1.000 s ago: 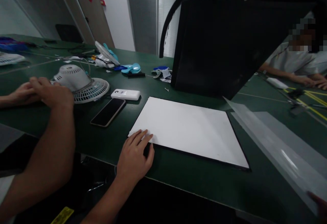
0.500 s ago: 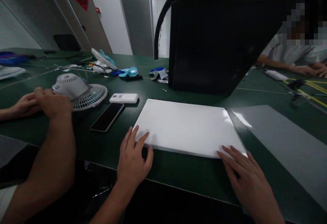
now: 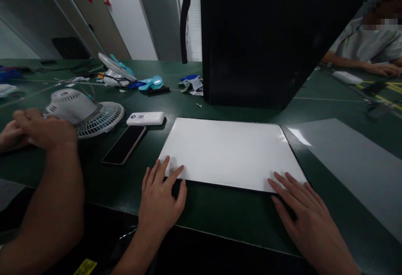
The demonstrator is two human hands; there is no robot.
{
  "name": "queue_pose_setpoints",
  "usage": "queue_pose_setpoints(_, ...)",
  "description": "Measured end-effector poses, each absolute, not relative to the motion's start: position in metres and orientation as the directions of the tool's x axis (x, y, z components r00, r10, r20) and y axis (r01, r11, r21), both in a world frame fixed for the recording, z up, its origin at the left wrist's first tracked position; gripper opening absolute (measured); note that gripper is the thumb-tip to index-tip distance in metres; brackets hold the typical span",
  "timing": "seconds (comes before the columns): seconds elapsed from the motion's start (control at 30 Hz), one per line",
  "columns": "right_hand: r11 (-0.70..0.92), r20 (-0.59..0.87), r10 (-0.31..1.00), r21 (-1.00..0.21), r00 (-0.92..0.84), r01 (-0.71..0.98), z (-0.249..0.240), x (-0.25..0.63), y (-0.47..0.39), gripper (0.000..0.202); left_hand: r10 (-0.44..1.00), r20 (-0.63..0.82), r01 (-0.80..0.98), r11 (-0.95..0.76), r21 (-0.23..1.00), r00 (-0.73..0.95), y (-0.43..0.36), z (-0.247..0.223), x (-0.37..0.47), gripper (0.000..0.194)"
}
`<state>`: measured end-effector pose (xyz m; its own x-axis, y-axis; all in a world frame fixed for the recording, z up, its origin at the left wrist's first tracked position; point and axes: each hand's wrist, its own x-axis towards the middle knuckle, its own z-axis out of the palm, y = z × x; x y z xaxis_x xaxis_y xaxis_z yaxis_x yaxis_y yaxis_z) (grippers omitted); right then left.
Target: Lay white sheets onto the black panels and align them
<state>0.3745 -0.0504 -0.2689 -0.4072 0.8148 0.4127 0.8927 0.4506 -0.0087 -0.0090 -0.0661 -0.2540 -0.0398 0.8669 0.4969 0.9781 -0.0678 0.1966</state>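
Observation:
A white rectangular board (image 3: 226,151) lies flat on the green table (image 3: 220,212) in front of me. My left hand (image 3: 163,195) rests at its near left corner, fingers spread, with fingertips on the white surface. At the near right corner, my right hand (image 3: 301,208) also has its fingers spread on the board's edge. Neither hand is closed round anything. A dark phone (image 3: 124,145) and a white power bank (image 3: 145,118) lie left of the board.
A co-worker's hands (image 3: 47,128) are by a white fan (image 3: 73,105) at left. Behind the board stands a large black panel (image 3: 266,44). A translucent sheet (image 3: 351,158) lies right. Blue sunglasses-shaped plastic (image 3: 151,83) is farther back. Another person (image 3: 367,49) sits back right.
The view has shifted slightly. The board now sits flatter against the table, with its white near side edge no longer showing. Both hands remain spread at its near corners.

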Motion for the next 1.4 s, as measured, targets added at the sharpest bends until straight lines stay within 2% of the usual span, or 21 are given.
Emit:
queue_pose_setpoints(0.17, 0.458, 0.417, 0.815, -0.04, -0.401, 0.888, -0.2692, 0.3736, -0.0499, 0.049, 0.899, 0.433, 0.979, -0.02, 0.201, -0.07, -0.0669, -0.2501, -0.0068, 0.036)
queue_pose_setpoints(0.9, 0.449, 0.477, 0.802, -0.083, -0.36, 0.89, -0.2734, 0.3758, -0.0501, 0.047, 0.902, 0.433, 0.98, -0.078, 0.185, -0.01, -0.0659, -0.2542, -0.0103, 0.046)
queue_pose_setpoints(1.4, 0.453, 0.471, 0.804, -0.09, -0.363, 0.887, -0.2713, 0.3752, -0.0519, 0.049, 0.869, 0.491, 0.977, -0.047, 0.209, -0.064, -0.0667, -0.2542, -0.0088, 0.039)
